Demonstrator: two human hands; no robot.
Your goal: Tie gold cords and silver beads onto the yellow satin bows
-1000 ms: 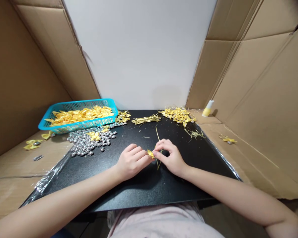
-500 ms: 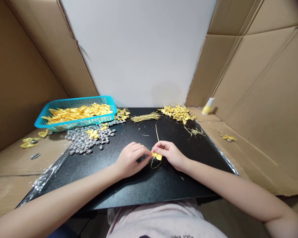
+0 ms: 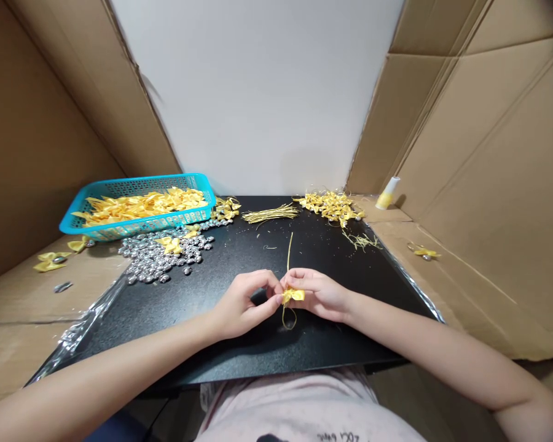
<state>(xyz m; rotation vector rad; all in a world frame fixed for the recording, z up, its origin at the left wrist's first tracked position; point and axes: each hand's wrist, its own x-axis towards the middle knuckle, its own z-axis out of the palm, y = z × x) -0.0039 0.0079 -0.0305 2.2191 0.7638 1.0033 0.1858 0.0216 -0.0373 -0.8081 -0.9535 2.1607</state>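
Observation:
Both hands meet over the middle of a black mat (image 3: 239,356). My left hand (image 3: 246,304) and my right hand (image 3: 320,293) are closed in pinches on a small yellow ribbon bow (image 3: 294,296). A thin gold cord (image 3: 289,250) runs through the bow: one end points away from me over the mat, the other loops below the bow. The fingertips of the two hands almost touch.
A turquoise basket (image 3: 136,187) of yellow ribbon bows stands back left, with a heap of silver beads (image 3: 159,258) in front of it. A bundle of gold cords (image 3: 271,214) and a pile of finished bows (image 3: 332,207) lie at the back. Cardboard walls close both sides; a small bottle (image 3: 387,193) stands right.
The bow has turned and dropped a little between the fingers, and the cord's lower end has curled into a loop. Both hands have shifted slightly nearer to me.

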